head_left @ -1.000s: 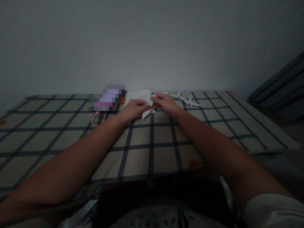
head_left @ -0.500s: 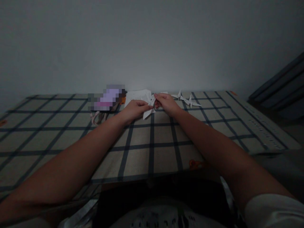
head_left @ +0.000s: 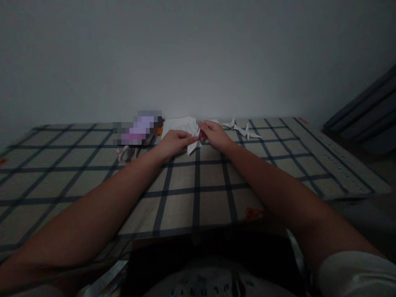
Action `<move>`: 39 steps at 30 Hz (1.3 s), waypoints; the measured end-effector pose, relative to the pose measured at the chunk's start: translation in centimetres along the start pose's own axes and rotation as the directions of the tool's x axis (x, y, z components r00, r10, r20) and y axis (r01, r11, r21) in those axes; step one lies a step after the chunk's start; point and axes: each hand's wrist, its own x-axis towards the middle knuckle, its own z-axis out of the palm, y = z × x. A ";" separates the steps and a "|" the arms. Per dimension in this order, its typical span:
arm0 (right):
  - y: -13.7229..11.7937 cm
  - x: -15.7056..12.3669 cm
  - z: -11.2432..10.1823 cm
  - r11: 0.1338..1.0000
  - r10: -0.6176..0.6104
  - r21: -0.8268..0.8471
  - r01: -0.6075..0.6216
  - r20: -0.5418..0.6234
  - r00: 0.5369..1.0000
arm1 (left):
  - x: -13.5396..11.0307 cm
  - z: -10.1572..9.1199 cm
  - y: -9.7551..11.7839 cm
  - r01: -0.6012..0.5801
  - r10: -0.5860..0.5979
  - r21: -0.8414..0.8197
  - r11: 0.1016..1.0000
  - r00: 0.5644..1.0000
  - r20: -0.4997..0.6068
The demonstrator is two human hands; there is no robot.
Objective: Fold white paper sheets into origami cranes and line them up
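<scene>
**Checked table (head_left: 213, 202) against a grey wall (head_left: 198, 62), paper (head_left: 193, 148) in both hands**

The room is dim, and a checked cloth (head_left: 93, 159) covers the table right up to the wall. You have the paper in front of you, nearer the far edge than the near one. Your left hand (head_left: 175, 142) pinches it between thumb and fingers, a pointed flap showing toward the near edge. Your right hand (head_left: 216, 135) has thumb and forefinger pinched on its upper part, which they partly hide; whether it touches the cloth, I cannot tell. Printed sheets (head_left: 177, 123) lie by the far edge, just beyond your left hand. Two cranes (head_left: 247, 133) sit right of your right hand, near that edge. Left of the sheets is a blurred purple item (head_left: 140, 128), pale straps (head_left: 126, 153) on its near side.
</scene>
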 end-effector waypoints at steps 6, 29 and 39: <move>0.4 0.1 -0.3 0.999 -0.035 -0.019 0.035 0.002 0.999 | -0.3 0.1 0.3 -0.012 0.012 0.004 1.000 0.999 0.033; 0.5 0.2 -0.4 0.997 -0.007 0.070 0.010 -0.033 0.999 | -0.5 0.2 0.6 -0.047 0.047 -0.028 0.998 0.999 0.016; 0.4 0.2 0.0 0.984 0.081 0.162 -0.078 -0.012 0.997 | -0.2 0.1 0.3 -0.032 0.032 -0.077 0.997 0.999 0.000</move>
